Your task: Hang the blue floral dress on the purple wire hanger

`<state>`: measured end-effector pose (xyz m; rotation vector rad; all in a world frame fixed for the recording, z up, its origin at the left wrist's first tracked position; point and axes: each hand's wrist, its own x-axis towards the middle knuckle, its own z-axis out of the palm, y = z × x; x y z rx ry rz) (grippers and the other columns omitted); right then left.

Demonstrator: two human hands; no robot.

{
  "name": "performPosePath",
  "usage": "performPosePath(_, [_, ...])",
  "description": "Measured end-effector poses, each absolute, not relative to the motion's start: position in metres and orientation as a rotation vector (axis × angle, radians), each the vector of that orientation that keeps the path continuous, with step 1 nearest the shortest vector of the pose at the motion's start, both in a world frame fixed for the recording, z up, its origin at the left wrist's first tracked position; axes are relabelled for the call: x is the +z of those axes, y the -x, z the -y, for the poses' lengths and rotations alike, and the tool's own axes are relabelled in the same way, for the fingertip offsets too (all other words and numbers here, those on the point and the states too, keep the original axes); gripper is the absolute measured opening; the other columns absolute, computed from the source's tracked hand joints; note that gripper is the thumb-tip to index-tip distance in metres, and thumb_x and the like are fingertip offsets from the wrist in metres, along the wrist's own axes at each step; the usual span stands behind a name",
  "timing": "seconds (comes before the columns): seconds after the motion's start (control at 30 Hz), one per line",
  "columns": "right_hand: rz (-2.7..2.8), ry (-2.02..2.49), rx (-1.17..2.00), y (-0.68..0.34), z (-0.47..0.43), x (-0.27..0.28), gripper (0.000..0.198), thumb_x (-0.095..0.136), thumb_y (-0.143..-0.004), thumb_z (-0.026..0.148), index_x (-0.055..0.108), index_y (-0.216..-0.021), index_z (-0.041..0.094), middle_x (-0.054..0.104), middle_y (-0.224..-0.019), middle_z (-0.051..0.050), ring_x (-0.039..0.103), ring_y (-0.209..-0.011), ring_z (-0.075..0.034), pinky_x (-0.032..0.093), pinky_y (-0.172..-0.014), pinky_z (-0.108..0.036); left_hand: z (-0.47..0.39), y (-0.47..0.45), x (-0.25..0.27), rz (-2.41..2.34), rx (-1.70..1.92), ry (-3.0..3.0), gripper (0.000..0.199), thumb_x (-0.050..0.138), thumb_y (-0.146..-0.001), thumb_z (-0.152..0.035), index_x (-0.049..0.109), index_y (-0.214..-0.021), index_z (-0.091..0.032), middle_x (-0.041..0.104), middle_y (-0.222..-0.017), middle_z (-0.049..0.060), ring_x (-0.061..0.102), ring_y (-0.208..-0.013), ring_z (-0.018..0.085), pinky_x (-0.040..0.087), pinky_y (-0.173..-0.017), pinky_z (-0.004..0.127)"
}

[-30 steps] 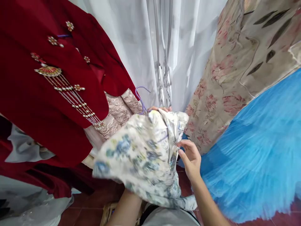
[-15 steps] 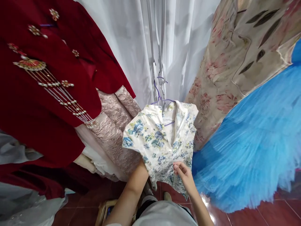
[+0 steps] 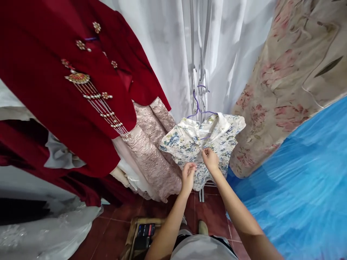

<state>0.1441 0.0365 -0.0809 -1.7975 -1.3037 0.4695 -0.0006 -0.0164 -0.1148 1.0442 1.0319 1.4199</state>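
Note:
A white short-sleeved blouse [image 3: 225, 151] with blue flowers hangs from a purple wire hanger [image 3: 197, 104]. My right hand [image 3: 210, 160] pinches the front of the blouse near the bottom of its V-shaped neckline. Just below and to the left, my left hand [image 3: 188, 177] is in front of the blouse's lower part. Its fingers are bent and drawn together close to the cloth; what they hold, if anything, is hidden.
On the left hang a dark red jacket [image 3: 89, 137] with beaded trim and a pink brocade garment [image 3: 151, 151]. A floral dress [image 3: 260, 119] and blue tulle [image 3: 292, 187] hang to the right. White curtains [image 3: 162, 43] are behind. A phone [image 3: 146, 230] lies on a wooden stool [image 3: 130, 238].
My left hand has come out from under the blouse to its front. My right hand has moved up to the neckline. The view has shifted left.

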Motion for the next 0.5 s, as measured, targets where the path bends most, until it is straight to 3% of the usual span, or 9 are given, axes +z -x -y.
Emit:
performPosePath(0.13, [1.317,1.841,0.452,-0.141,-0.048,-0.083,0.026,0.057,-0.092,0.041,0.067,-0.096,0.018,0.075,-0.083,-0.009,0.068,-0.08,-0.026,0.037,-0.067,-0.03,0.002,-0.019,-0.089,-0.963,1.388,-0.986,0.016,0.073,-0.074,-0.019,0.069,-0.09,-0.018,0.069,-0.088,0.005,0.065,-0.088,0.02,0.049,-0.081,0.027])
performPosePath(0.3, [1.307,1.809,0.497,-0.137,-0.059,-0.085,0.028,0.056,-0.092,0.042,0.066,-0.095,0.016,0.073,-0.081,-0.012,0.068,-0.081,-0.027,0.038,-0.068,-0.031,-0.01,-0.026,-0.085,-0.978,1.382,-0.83,0.016,0.073,-0.075,-0.013,0.067,-0.09,-0.018,0.069,-0.088,0.004,0.065,-0.083,0.018,0.048,-0.079,0.025])
performPosePath(0.5, [1.271,1.677,0.625,-0.14,-0.047,-0.089,0.028,0.056,-0.086,0.043,0.063,-0.077,0.017,0.07,-0.069,-0.009,0.064,-0.067,-0.022,0.041,-0.064,-0.029,-0.021,-0.019,-0.095,-1.044,1.318,-0.812,0.019,0.075,-0.081,-0.031,0.07,-0.092,-0.017,0.07,-0.093,0.006,0.063,-0.08,0.017,0.045,-0.068,0.023])
